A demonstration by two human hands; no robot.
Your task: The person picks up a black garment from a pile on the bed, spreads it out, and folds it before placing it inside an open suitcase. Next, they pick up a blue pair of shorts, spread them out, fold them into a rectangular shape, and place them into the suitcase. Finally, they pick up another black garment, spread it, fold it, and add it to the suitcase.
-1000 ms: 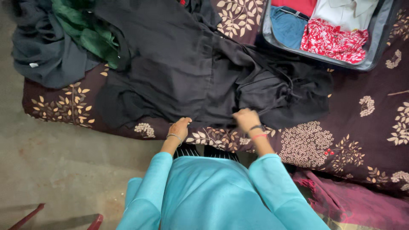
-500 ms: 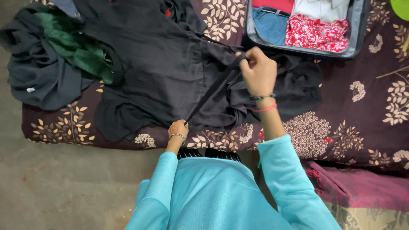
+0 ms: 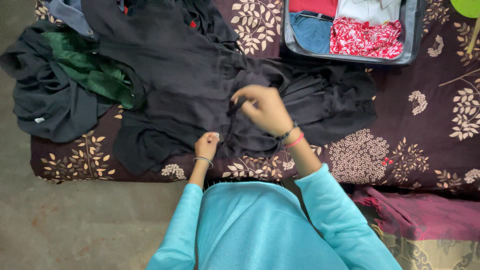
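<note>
A large black garment (image 3: 170, 85) lies spread over a dark maroon bedspread (image 3: 400, 150) with cream leaf prints. My right hand (image 3: 262, 107) pinches a fold of the black cloth and lifts it toward the left, over the middle of the garment. My left hand (image 3: 206, 146) holds the garment's near edge down by the mattress front. Both wrists carry bangles, and my sleeves are turquoise.
An open grey suitcase (image 3: 411, 35) at the back right holds folded red, blue, white and red-patterned clothes. A heap of dark grey and green clothes (image 3: 75, 85) lies at the left. Bare concrete floor (image 3: 75, 225) is at the lower left; a magenta cloth (image 3: 425, 215) lies at the lower right.
My right hand rose from the near edge with a fold of black cloth, went far and right, then came back leftward over the garment. My left hand stayed at the near edge.
</note>
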